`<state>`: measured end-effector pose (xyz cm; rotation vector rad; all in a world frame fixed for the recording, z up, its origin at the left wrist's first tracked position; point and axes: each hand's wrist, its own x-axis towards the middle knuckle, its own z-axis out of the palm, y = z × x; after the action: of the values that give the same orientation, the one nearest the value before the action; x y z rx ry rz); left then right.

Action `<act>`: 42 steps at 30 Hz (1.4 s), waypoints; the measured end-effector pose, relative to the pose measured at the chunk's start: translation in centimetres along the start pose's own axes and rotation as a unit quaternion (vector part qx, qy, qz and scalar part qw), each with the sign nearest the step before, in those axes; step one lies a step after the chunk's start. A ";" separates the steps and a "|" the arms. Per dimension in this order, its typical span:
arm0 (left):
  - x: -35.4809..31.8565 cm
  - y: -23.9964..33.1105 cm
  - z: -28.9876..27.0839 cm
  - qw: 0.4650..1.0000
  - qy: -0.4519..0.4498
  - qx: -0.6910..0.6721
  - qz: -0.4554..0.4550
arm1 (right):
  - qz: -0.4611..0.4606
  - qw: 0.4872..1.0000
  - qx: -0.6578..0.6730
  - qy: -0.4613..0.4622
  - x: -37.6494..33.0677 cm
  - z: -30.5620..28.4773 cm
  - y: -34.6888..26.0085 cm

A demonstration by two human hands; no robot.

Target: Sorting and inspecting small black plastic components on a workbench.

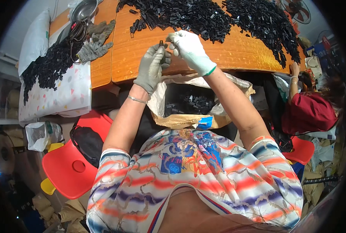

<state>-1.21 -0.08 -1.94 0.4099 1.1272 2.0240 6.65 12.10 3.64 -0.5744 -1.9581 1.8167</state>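
My left hand (pixel 149 69), in a grey glove, is closed around a small black plastic piece (pixel 161 43) whose tip sticks up above the fingers. Close beside it on the right is my right hand (pixel 191 49), in a white glove with a green cuff. Its fingers are curled together at the fingertips, and whatever they may hold is hidden. Both hands are raised at the table's near edge. Below them a large sack (pixel 174 121) with a folded-down rim stands open, with several black plastic pieces (pixel 199 103) inside.
Heaps of small black pieces (pixel 188 17) cover the far part of the wooden table (pixel 138 58). At left lie another black pile (pixel 48 70), spare grey gloves (pixel 93 50) and a metal bowl (pixel 83 11). A red chair (pixel 70 173) stands left; another person (pixel 311 112) sits right.
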 end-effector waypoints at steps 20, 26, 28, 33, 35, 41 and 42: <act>-1.1 0.7 1.7 0.995 0.024 0.090 0.042 | -0.081 0.984 -0.157 0.029 0.7 0.6 1.3; -1.6 0.5 2.1 0.985 0.056 0.150 0.059 | -0.250 0.850 -0.463 -0.005 0.1 -0.1 0.9; -1.4 0.4 2.2 0.978 0.078 0.176 0.079 | -0.277 0.803 -0.526 -0.036 0.0 0.2 0.5; -0.8 -0.1 3.0 0.964 0.114 0.234 0.058 | -0.338 0.742 -0.575 -0.065 0.3 -0.2 1.0; 0.0 -0.8 2.5 0.949 0.123 0.280 0.075 | -0.374 0.727 -0.572 -0.068 0.2 -0.5 1.5; 2.0 -0.9 0.5 0.795 0.011 0.562 0.229 | -0.303 0.776 -0.547 -0.084 0.4 -1.0 1.5; 1.6 -0.9 0.6 0.827 0.000 0.538 0.163 | -0.289 0.782 -0.545 -0.086 0.0 -1.2 1.7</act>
<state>-1.48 1.78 -2.52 1.2175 2.2655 1.4210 7.35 13.25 2.03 -0.0367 -2.7794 0.2425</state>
